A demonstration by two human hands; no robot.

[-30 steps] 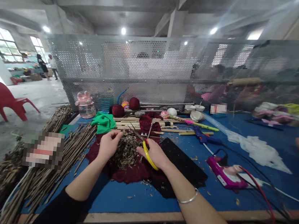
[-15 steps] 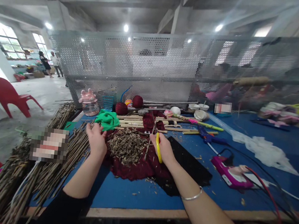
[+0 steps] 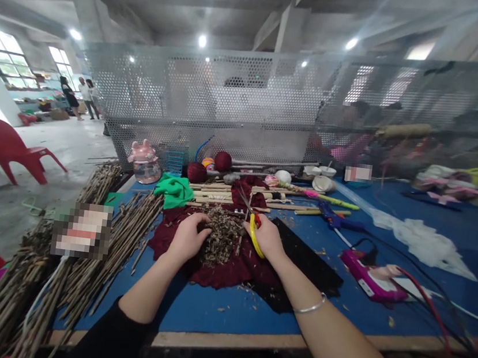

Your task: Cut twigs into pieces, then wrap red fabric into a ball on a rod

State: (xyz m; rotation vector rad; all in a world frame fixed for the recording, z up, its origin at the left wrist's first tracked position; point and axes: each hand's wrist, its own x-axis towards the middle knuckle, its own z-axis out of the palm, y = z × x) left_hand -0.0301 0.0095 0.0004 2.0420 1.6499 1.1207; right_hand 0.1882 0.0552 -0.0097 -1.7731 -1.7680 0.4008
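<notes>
A heap of dry brown twig cuttings (image 3: 220, 238) lies on a dark red cloth (image 3: 228, 270) on the blue table (image 3: 223, 310). My left hand (image 3: 188, 238) is cupped against the heap's left side, fingers curled into the cuttings. My right hand (image 3: 267, 237) presses on the heap's right side and grips yellow-handled scissors (image 3: 253, 227), blades pointing away from me. A silver bangle (image 3: 310, 307) sits on my right wrist.
Bundles of long thin sticks (image 3: 80, 264) cover the table's left end. Behind the heap lie bamboo rods (image 3: 228, 196), green cloth (image 3: 174, 189), dark red yarn balls (image 3: 222, 161) and a pink jar (image 3: 144, 163). A glue gun (image 3: 334, 218), pink device (image 3: 372, 279), cables and black sheet (image 3: 307, 263) lie right. Mesh fence (image 3: 274, 108) behind.
My left hand came back from the heap's far left edge to its near left side. My right hand with the scissors closed in on the right, so both hands now squeeze the heap together.
</notes>
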